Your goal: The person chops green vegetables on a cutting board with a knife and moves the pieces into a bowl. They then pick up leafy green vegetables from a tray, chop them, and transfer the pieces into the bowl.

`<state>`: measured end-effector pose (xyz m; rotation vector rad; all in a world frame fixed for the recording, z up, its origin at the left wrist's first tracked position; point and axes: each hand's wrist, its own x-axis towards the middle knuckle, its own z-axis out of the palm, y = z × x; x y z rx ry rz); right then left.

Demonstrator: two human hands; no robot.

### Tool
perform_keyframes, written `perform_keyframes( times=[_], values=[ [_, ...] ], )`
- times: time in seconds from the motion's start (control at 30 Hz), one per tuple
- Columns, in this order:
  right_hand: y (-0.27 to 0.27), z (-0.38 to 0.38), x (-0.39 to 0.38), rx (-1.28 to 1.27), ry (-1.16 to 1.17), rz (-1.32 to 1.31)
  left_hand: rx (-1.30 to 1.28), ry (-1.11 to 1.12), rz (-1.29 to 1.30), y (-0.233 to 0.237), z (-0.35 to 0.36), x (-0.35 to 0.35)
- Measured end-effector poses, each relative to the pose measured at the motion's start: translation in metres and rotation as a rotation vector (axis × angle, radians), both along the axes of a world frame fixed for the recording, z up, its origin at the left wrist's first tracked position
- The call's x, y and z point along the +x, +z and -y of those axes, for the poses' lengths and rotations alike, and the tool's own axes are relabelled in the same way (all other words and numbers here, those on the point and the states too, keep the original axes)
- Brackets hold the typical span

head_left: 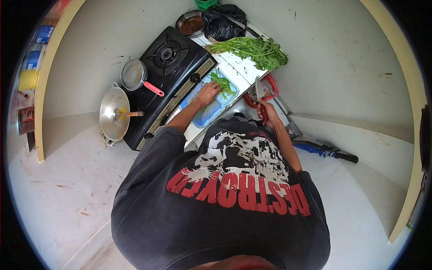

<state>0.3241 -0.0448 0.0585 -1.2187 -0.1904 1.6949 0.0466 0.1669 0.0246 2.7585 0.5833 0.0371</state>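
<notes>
My left hand is over a blue tray, its fingers at some cut green leaves; whether they grip any leaves is too small to tell. Closed round the dark red handle of a knife, my right hand is to the right of the tray, with the blade pointing up and away from me. A large bunch of leafy greens lies on the white tiled counter beyond the tray, its stems toward the left.
A black gas stove stands left of the tray, bearing a wok and a red-handled strainer. At the back are a pan and a black plastic bag. A red bag is below the counter's right edge.
</notes>
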Motion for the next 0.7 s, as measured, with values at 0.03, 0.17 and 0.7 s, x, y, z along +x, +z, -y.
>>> perform_keyframes(
  times=[0.03, 0.17, 0.7],
  values=[
    [0.000, -0.001, 0.001, 0.008, 0.007, 0.006, 0.038, 0.022, -0.021, -0.002, 0.004, 0.001],
    [0.002, -0.005, 0.004, 0.019, 0.037, 0.045, 0.180, 0.066, -0.098, -0.002, 0.020, 0.008],
    [-0.012, -0.006, 0.006, -0.025, 0.151, 0.053, 0.216, 0.125, -0.016, 0.009, 0.032, 0.004]
  ],
)
